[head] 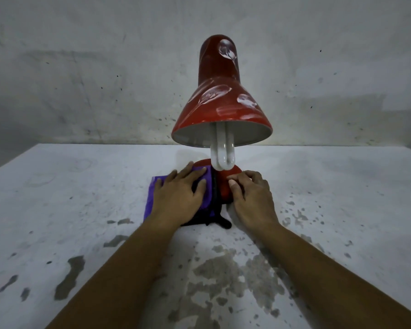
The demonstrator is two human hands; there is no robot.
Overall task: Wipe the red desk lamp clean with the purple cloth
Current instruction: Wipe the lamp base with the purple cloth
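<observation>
Scuffed white tabletop (69, 210), red desk lamp (221, 110) looking top-heavy.
Left hand (180, 193) flat, fingers spread on the soft purple cloth (151, 198); right hand (252, 198) curled steadying the base (226, 184) — I'd hold there.

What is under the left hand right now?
The left hand lies flat on the purple cloth, which drapes over the left part of the lamp base and onto the table. The base under the cloth is hidden.
</observation>
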